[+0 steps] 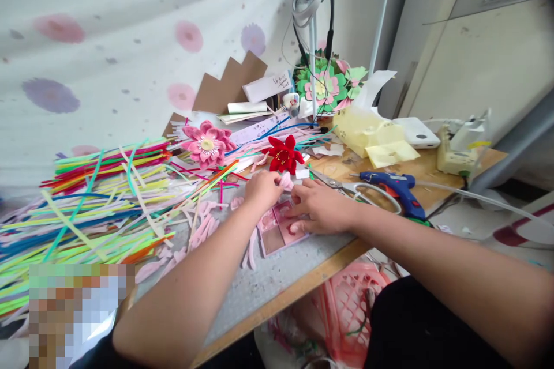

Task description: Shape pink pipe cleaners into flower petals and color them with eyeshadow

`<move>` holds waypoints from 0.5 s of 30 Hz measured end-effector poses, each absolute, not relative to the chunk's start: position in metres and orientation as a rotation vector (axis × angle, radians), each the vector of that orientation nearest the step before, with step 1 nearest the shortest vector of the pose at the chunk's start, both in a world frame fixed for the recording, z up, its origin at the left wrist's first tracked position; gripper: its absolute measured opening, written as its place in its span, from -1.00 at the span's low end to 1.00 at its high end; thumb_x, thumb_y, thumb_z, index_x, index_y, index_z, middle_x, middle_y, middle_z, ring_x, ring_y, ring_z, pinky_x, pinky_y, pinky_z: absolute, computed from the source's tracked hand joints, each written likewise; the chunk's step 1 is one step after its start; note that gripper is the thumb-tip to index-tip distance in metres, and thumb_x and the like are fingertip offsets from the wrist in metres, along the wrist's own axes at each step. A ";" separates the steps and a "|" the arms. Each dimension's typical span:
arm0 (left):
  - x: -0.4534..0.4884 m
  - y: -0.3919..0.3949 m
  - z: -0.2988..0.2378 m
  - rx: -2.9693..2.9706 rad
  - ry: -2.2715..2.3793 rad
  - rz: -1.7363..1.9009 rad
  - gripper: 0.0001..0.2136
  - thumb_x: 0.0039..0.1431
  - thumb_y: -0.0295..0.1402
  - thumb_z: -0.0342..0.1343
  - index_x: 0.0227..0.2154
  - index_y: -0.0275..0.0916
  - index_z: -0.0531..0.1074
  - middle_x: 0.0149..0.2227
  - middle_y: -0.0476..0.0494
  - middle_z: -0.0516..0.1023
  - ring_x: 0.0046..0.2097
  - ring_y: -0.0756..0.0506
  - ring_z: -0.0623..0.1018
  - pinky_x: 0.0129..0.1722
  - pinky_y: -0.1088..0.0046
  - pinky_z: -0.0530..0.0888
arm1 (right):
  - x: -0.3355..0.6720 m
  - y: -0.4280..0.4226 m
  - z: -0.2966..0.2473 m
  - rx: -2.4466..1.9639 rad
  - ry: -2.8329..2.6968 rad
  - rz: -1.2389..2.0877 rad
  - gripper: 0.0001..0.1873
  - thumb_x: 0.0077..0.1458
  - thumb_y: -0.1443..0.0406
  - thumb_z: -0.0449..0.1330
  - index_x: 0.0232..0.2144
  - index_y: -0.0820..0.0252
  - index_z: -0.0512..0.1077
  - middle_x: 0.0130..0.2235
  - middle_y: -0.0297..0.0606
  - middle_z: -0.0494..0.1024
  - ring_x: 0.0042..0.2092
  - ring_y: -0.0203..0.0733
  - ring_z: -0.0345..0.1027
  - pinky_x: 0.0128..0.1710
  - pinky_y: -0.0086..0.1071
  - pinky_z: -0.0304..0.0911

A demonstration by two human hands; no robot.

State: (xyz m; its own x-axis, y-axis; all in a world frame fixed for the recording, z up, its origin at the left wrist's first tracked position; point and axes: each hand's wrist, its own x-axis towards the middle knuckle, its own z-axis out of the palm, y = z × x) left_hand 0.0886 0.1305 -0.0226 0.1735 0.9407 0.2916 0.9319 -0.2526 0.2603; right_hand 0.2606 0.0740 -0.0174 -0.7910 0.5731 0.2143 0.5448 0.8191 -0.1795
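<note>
My left hand [262, 190] and my right hand [320, 206] meet over the table, both pinching a small pink foam piece [286, 180] between their fingertips. Under them lies a small pink-framed tray [277, 233] with pink petal cut-outs [205, 225] scattered to its left. A red foam flower [283, 154] sits just beyond my hands, and a larger pink foam flower [208, 143] lies to its left.
A big pile of coloured strips [95, 202] covers the table's left. Scissors [346, 187] and a blue glue gun [396, 187] lie right of my hands. Yellow paper [376, 138], green-pink paper flowers [326, 83] and a white rack pole [312, 46] stand behind. A pink basket [350, 305] sits below the table edge [281, 300].
</note>
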 end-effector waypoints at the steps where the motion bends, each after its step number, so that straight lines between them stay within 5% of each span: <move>1: 0.087 0.129 -0.020 2.376 1.917 0.644 -0.98 -0.12 -0.37 0.16 -0.57 -0.17 0.48 -0.42 -0.14 0.55 -0.35 -0.16 0.48 -0.40 0.39 0.27 | 0.259 0.074 -0.018 -0.858 -2.758 0.148 -0.58 0.10 -0.05 0.02 -0.12 -0.09 0.48 -0.19 -0.15 0.32 -0.18 -0.08 0.10 -0.17 -0.15 0.06; 15: 0.006 0.052 -0.015 1.866 1.561 1.142 -0.81 -0.06 -0.23 0.22 -0.39 -0.20 0.43 -0.53 0.04 0.40 -0.48 -0.02 0.38 -0.51 0.50 0.27 | 0.247 0.071 -0.011 -0.883 -2.810 0.058 -0.48 0.06 -0.13 0.00 -0.14 -0.02 0.50 -0.25 -0.13 0.35 -0.23 -0.07 0.12 -0.17 -0.11 0.05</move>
State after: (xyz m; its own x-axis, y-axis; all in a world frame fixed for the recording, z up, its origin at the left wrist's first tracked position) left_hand 0.0057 0.0522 -0.0145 0.0166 0.9521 0.3054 0.5797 -0.2580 0.7729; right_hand 0.2472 0.0706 -0.0109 -0.8030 0.5702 0.1735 0.5625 0.8212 -0.0955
